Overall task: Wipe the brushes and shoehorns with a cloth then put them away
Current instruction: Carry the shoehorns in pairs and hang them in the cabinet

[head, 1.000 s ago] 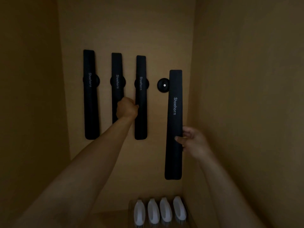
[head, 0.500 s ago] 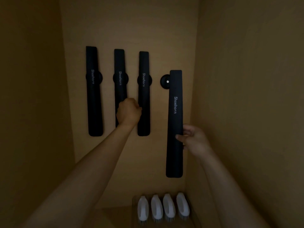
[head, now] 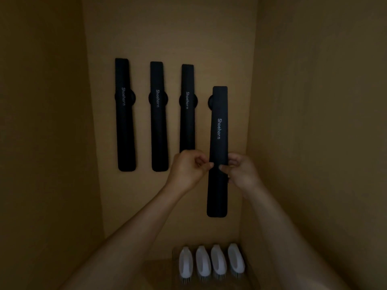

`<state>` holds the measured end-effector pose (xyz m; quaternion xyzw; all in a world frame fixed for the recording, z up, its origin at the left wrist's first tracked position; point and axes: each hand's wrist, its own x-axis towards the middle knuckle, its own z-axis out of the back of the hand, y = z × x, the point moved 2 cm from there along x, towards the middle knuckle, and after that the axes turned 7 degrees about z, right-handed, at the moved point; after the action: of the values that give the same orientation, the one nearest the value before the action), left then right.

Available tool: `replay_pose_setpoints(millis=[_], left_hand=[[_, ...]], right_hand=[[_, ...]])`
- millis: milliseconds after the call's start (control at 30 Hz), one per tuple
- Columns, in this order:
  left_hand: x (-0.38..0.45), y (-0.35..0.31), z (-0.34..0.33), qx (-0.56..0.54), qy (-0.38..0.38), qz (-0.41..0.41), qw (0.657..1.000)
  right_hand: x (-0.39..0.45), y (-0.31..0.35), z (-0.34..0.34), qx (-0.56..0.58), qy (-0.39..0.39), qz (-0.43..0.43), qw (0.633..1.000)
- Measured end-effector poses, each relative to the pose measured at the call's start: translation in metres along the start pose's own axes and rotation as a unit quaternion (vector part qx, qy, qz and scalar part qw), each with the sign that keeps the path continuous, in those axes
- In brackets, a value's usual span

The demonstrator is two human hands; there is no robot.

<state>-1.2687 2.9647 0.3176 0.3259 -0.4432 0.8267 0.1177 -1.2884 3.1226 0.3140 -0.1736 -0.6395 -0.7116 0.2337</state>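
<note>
Three black shoehorns [head: 125, 122] [head: 158, 122] [head: 187, 114] hang side by side on round black mounts on the back wall of a dim tan cupboard. A fourth black shoehorn [head: 218, 130] stands upright in front of the rightmost mount [head: 210, 101], lower than the others. My right hand [head: 240, 172] pinches its right edge near the middle. My left hand [head: 188, 168] pinches its left edge at the same height. Several white brushes [head: 211, 262] lie in a row at the bottom. No cloth is visible.
The cupboard's left wall [head: 41, 143] and right wall [head: 314, 143] close in on both sides. The brushes sit in a holder [head: 174, 266] on the cupboard floor, below my forearms.
My left hand left the third shoehorn, moved right and took the loose shoehorn's left edge. The loose shoehorn now covers most of the fourth mount.
</note>
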Motion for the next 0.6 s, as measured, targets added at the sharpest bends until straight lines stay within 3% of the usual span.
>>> replay_pose_setpoints(millis=[333,600], left_hand=[[0.012,-0.005,-0.012,0.028,-0.035,-0.001,0.999],[0.051,-0.017,-0.017,0.043,-0.045,0.018,0.998]], right_hand=[[-0.002,0.004,0.007,-0.004,-0.010,-0.018,1.000],[-0.011,0.010,0.025,-0.030,-0.066,-0.039,0.997]])
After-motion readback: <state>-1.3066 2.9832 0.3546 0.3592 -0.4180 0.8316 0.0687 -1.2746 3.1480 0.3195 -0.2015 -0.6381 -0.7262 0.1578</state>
